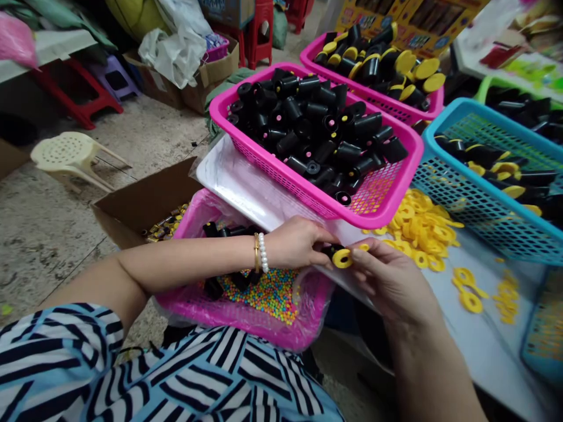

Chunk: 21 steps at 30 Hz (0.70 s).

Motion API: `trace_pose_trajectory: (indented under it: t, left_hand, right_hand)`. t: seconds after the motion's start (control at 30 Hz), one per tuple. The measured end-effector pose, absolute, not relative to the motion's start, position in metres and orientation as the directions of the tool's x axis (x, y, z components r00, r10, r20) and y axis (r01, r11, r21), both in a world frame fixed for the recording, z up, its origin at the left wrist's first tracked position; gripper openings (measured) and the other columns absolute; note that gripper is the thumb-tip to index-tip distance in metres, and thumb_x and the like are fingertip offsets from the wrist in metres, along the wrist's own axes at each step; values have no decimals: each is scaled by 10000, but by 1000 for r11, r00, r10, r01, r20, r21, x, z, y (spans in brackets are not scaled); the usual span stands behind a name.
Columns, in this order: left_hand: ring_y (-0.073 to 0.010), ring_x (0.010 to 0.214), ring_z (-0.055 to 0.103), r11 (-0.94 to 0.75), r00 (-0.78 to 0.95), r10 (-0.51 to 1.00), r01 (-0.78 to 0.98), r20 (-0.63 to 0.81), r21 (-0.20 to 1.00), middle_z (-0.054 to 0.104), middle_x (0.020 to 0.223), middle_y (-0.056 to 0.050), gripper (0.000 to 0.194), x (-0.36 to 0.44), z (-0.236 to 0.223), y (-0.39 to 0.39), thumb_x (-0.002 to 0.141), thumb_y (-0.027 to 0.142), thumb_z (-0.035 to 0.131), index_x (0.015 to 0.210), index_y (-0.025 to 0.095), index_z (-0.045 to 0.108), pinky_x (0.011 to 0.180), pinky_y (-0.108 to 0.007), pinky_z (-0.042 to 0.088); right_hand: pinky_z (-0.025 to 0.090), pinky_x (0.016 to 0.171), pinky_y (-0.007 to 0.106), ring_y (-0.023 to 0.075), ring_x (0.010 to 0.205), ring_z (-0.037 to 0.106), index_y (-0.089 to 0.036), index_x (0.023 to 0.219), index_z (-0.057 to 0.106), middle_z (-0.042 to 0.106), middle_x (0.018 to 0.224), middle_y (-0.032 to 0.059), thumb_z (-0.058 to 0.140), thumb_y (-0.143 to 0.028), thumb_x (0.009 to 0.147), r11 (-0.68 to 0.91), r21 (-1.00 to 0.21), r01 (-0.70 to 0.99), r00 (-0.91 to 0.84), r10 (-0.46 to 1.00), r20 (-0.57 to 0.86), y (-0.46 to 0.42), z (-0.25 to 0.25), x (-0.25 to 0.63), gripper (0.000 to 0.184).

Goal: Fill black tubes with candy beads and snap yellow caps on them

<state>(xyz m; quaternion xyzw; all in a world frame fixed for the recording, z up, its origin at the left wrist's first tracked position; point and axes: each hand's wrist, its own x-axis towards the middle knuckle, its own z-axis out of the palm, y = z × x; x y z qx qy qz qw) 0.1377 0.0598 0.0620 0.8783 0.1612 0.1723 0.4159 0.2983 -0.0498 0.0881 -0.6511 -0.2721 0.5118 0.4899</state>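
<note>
My left hand [301, 241], with a pearl bracelet and a gold one at its wrist, is closed around a small black plastic cylinder [329, 251], mostly hidden by the fingers. A yellow ring piece [342, 258] lies against the cylinder's end. My right hand [393, 275] pinches the yellow piece's other end between thumb and fingers. Both hands meet above the table's near edge. Below them, a plastic-lined pink basket [281, 334] holds small coloured beads [264, 293] and several black cylinders. A heap of yellow ring pieces [422, 228] lies right of my hands.
A pink basket [396, 205] full of black cylinders stands on the white table [233, 181]. Behind it is another pink basket [373, 97] of yellow-capped black parts. A blue basket [475, 205] stands at right. A cardboard box [136, 202] and cream stool [65, 149] are at left.
</note>
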Motion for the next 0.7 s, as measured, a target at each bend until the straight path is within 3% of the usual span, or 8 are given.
trace_pose_trajectory:
  t: [0.17, 0.27, 0.4, 0.5, 0.57, 0.63, 0.7]
  left_hand:
    - [-115, 696, 642, -515, 905, 413, 138, 104, 846, 732, 762, 14, 208, 138, 66, 58, 826, 212, 749, 1032, 180, 760, 616, -193, 411]
    - [-114, 682, 636, -479, 905, 417, 144, 80, 866, 725, 731, 16, 180, 136, 70, 57, 803, 150, 738, 978, 174, 770, 605, -191, 411]
    - [-95, 579, 557, -304, 891, 453, 187, -30, 934, 663, 640, 22, 198, 133, 76, 51, 803, 303, 759, 923, 146, 774, 516, -188, 353]
    - [-71, 508, 481, -130, 872, 472, 218, -133, 967, 615, 595, 27, 275, 133, 77, 47, 903, 378, 638, 899, 138, 771, 465, -184, 299]
    - [-68, 499, 479, -47, 874, 454, 219, -175, 975, 638, 632, 23, 284, 133, 75, 45, 944, 359, 578, 984, 143, 758, 465, -180, 319]
    - [-79, 531, 522, -54, 880, 449, 200, -155, 978, 667, 687, 8, 269, 133, 74, 43, 957, 332, 565, 1036, 141, 737, 500, -187, 382]
    - [-108, 622, 586, -196, 879, 474, 158, -47, 968, 680, 736, -18, 231, 133, 71, 40, 958, 297, 571, 982, 130, 727, 594, -217, 463]
  right_hand:
    - [290, 325, 158, 52, 328, 398, -178, 689, 583, 554, 463, -42, 910, -424, 558, -316, -933, -173, 419, 834, -360, -47, 83, 286, 430]
    - [391, 374, 176, 75, 366, 467, -184, 717, 580, 563, 471, -45, 879, -416, 634, -295, -949, -106, 456, 834, -310, -49, 81, 284, 388]
    - [501, 474, 206, 105, 483, 582, -190, 755, 599, 638, 594, -24, 832, -413, 720, -276, -960, 47, 506, 835, -215, -56, 81, 280, 325]
    - [530, 492, 221, 109, 511, 607, -204, 796, 591, 670, 691, -20, 821, -428, 736, -290, -955, 57, 534, 817, -216, -61, 81, 274, 326]
    - [542, 497, 235, 109, 507, 605, -215, 819, 579, 668, 717, -25, 805, -442, 756, -278, -958, 76, 560, 806, -189, -63, 80, 270, 326]
    - [535, 491, 237, 105, 495, 590, -221, 821, 567, 656, 717, -30, 782, -450, 781, -251, -960, 125, 594, 794, -130, -64, 78, 267, 316]
    - [523, 492, 231, 106, 505, 587, -222, 814, 562, 649, 710, -30, 763, -446, 800, -234, -958, 167, 609, 788, -87, -64, 77, 264, 301]
